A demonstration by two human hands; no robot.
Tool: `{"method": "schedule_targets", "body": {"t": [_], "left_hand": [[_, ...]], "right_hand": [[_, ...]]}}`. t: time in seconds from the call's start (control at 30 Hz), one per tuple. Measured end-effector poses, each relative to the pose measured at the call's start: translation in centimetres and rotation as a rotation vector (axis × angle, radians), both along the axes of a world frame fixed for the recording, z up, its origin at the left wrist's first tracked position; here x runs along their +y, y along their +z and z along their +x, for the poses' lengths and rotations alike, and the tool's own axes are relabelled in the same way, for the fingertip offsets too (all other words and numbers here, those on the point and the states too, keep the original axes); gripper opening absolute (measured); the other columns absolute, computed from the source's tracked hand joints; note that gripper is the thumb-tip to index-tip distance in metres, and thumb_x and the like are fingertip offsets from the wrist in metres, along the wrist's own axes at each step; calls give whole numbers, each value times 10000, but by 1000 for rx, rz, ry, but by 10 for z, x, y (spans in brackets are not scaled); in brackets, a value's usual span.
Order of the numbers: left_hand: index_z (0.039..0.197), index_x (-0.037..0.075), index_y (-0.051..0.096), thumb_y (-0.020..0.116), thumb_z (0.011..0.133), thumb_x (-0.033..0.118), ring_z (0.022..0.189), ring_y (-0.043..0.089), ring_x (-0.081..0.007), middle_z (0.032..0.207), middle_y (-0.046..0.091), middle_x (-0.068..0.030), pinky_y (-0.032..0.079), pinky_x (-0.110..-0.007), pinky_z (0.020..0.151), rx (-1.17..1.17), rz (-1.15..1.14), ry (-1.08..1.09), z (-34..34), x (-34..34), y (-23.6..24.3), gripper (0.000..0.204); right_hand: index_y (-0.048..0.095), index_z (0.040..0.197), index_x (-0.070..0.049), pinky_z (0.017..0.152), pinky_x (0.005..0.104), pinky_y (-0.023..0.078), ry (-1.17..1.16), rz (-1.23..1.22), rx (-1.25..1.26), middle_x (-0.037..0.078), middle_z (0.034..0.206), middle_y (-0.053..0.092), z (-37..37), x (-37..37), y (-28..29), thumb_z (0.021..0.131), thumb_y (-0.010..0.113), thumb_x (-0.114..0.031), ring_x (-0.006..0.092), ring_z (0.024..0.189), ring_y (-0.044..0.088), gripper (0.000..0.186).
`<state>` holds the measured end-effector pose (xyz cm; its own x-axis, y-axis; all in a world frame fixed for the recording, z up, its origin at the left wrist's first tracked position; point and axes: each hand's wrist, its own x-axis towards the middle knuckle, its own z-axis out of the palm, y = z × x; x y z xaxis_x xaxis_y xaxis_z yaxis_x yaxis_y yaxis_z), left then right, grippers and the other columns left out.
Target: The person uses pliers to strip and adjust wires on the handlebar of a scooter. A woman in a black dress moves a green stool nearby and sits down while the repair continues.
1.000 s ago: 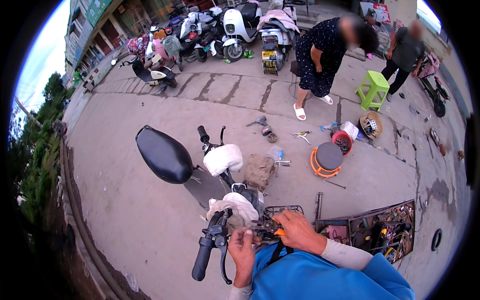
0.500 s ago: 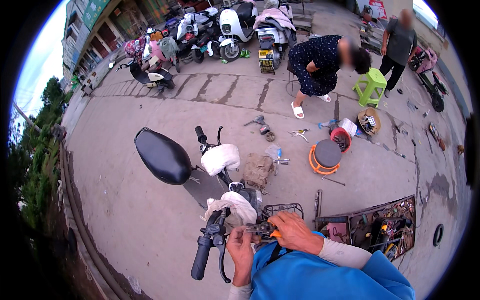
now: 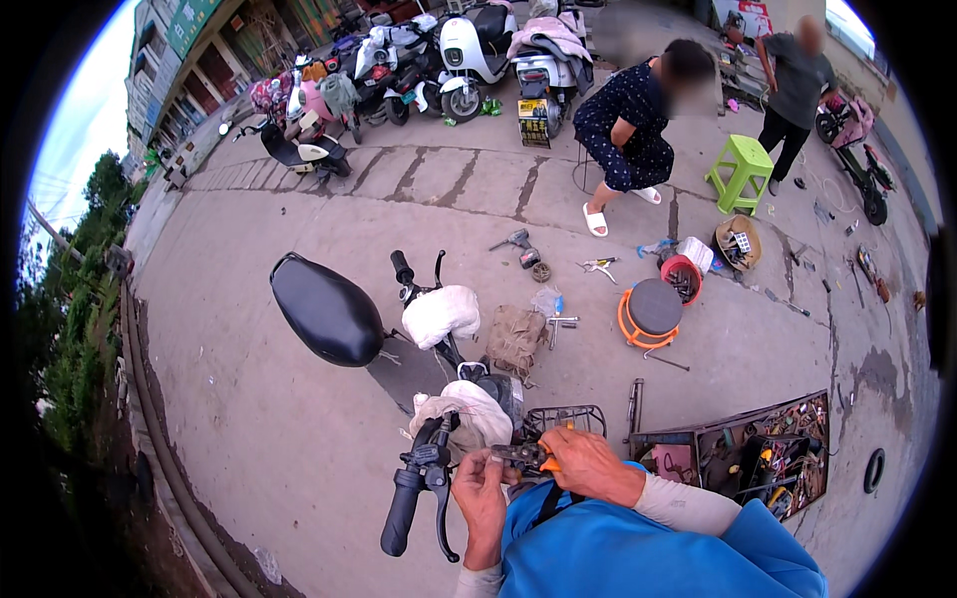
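Observation:
In my right hand (image 3: 595, 466) is a pair of orange-handled pliers (image 3: 520, 454), with the fingers wrapped round the handles. The jaws point left, toward my left hand (image 3: 480, 503). That hand is closed, thumb and fingertips pinched together right at the jaws. What it pinches is too small to make out. Just left of it are a two-wheeler's black handlebar grip (image 3: 401, 513) and brake lever (image 3: 442, 518). A pale cloth cover (image 3: 478, 411) wraps the handlebar's middle, and a black wire basket (image 3: 566, 417) sits beyond my right hand.
A black seat (image 3: 324, 309) stands ahead. Rightward are an open toolbox (image 3: 713, 439), a round orange-rimmed stool (image 3: 653, 307), a red bucket (image 3: 682, 279) and a power drill (image 3: 518, 242). One person (image 3: 628, 125) sits by a green stool (image 3: 740, 169); another stands behind. Parked scooters line the back.
The seated person has straightened up from a deep bend and shifted left. The standing person has raised an arm. My hands stay at nearly the same spot, with the pliers slightly turned.

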<state>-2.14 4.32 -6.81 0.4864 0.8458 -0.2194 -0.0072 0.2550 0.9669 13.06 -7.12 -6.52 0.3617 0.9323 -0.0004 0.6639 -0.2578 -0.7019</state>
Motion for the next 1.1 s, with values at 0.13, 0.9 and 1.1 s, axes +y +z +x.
{"method": "schedule_targets", "body": {"t": [0.13, 0.9, 1.1], "left_hand": [[1015, -47, 637, 610, 1010, 65, 658, 638, -117, 827, 689, -85, 544, -257, 596, 21, -2, 0, 2, 1, 1, 115], [1067, -52, 642, 628, 991, 57, 715, 653, -162, 883, 705, -126, 559, -297, 655, 5, -97, -65, -9, -4, -5, 133], [1061, -50, 635, 619, 994, 39, 744, 665, -158, 914, 710, -128, 564, -290, 675, -14, -70, -121, -15, -5, -10, 112]], "right_hand": [[561, 1088, -19, 703, 504, 551, -2, -20, -12, 187, 968, 662, 1, 0, 2, 829, 705, -79, 408, 861, 684, 303], [589, 1246, 10, 975, 370, 504, -224, 32, 776, 142, 1140, 706, 22, 12, -24, 959, 687, -202, 234, 1094, 664, 371], [613, 1183, 10, 938, 348, 500, -72, 8, 913, 95, 1105, 696, 7, 38, -2, 943, 683, -154, 181, 1042, 635, 299]]}}
